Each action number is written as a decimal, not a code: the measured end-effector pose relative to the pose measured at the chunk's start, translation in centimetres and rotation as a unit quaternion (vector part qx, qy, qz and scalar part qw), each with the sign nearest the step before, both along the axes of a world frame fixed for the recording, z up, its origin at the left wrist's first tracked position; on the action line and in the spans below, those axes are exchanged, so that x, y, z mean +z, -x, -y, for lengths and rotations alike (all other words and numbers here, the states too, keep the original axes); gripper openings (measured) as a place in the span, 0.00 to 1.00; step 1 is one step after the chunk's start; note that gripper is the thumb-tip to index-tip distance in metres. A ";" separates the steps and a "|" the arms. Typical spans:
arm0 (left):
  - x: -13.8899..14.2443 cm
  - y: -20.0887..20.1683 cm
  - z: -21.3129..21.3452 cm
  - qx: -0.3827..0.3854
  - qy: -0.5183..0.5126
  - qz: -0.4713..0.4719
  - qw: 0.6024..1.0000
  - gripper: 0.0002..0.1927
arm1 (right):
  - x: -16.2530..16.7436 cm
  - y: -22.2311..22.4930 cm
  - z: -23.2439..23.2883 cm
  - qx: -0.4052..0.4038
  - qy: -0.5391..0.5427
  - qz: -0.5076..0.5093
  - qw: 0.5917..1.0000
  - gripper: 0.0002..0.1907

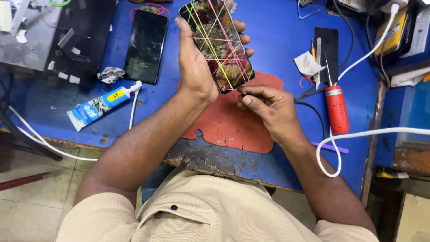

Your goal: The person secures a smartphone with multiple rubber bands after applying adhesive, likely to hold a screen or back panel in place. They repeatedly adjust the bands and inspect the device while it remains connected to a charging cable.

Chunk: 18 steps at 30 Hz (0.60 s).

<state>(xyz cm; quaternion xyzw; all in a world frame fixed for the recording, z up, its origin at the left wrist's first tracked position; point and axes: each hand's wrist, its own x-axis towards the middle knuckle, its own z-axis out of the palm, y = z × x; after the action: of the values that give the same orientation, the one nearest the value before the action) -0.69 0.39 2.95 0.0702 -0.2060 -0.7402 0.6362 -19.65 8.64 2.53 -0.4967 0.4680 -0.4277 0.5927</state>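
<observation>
My left hand [195, 62] holds a smartphone [218, 42] upright above the blue workbench [277, 40]. Coloured rubber bands, yellow, green and pink, cross over its glossy screen. My right hand [268, 105] is at the phone's lower edge, its fingertips pinched together right by the bottom corner. Whether they grip a band there is hidden. Under both hands lies a torn red-orange mat [233, 125].
A second dark phone [146, 45] lies flat at the left, beside crumpled paper [111, 74] and a blue-and-white glue tube [101, 105]. A red-handled tool [337, 107], black pad [330, 47], white tissue [307, 63] and white cable [358, 134] sit at the right.
</observation>
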 end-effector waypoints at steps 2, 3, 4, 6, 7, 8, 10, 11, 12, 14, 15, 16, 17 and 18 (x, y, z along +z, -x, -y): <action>-0.1 0.0 0.1 0.000 -0.009 0.000 1.000 0.45 | -0.2 -0.2 -0.1 -0.019 0.008 -0.012 1.000 0.11; -0.1 0.0 0.1 0.001 -0.009 0.001 1.000 0.45 | -0.2 -0.2 -0.2 -0.032 0.010 -0.025 0.999 0.10; -0.2 0.0 0.2 0.001 -0.009 0.003 1.000 0.45 | -0.3 -0.3 -0.2 -0.045 0.011 -0.037 0.998 0.10; -0.2 0.0 0.1 0.004 -0.010 0.009 1.000 0.45 | -0.3 -0.5 -0.2 -0.053 0.021 -0.051 0.997 0.09; -0.2 0.1 0.1 0.006 -0.010 0.013 1.000 0.45 | -0.3 -0.5 -0.2 -0.057 0.026 -0.058 0.996 0.09; -0.2 0.2 0.0 0.008 -0.009 0.017 1.000 0.45 | -0.3 -0.6 -0.2 -0.060 0.025 -0.062 0.996 0.08; -0.2 0.3 -0.2 0.004 -0.016 0.018 1.000 0.44 | -0.2 -0.7 -0.2 -0.066 0.024 -0.071 0.995 0.08; -0.2 0.4 -0.2 0.001 -0.019 0.019 1.000 0.44 | -0.2 -0.8 -0.2 -0.067 0.026 -0.066 0.995 0.08; -0.2 0.4 -0.3 -0.002 -0.015 0.018 1.000 0.44 | -0.1 -0.8 -0.2 -0.067 0.027 -0.061 0.996 0.08; 0.0 0.5 -0.4 -0.006 -0.003 0.019 1.000 0.45 | -0.1 -0.8 -0.1 -0.068 0.031 -0.058 0.995 0.08; 0.0 0.6 -0.4 -0.007 0.001 0.018 1.000 0.45 | -0.1 -0.9 -0.1 -0.070 0.034 -0.060 0.995 0.07; 0.1 0.6 -0.5 -0.008 0.004 0.017 1.000 0.45 | -0.1 -0.9 -0.1 -0.071 0.035 -0.062 0.995 0.07; 0.1 0.7 -0.5 -0.009 0.007 0.016 1.000 0.46 | -0.1 -0.9 -0.1 -0.078 0.030 -0.063 0.995 0.07; 0.2 0.7 -0.6 -0.004 0.009 0.025 1.000 0.46 | -0.2 -1.0 -0.2 -0.084 0.025 -0.065 0.994 0.07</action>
<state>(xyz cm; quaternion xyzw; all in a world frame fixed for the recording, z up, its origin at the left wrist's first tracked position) -1.40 1.03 3.12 0.0820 -0.2287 -0.7389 0.6285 -18.63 8.81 2.33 -0.4968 0.5350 -0.4544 0.5104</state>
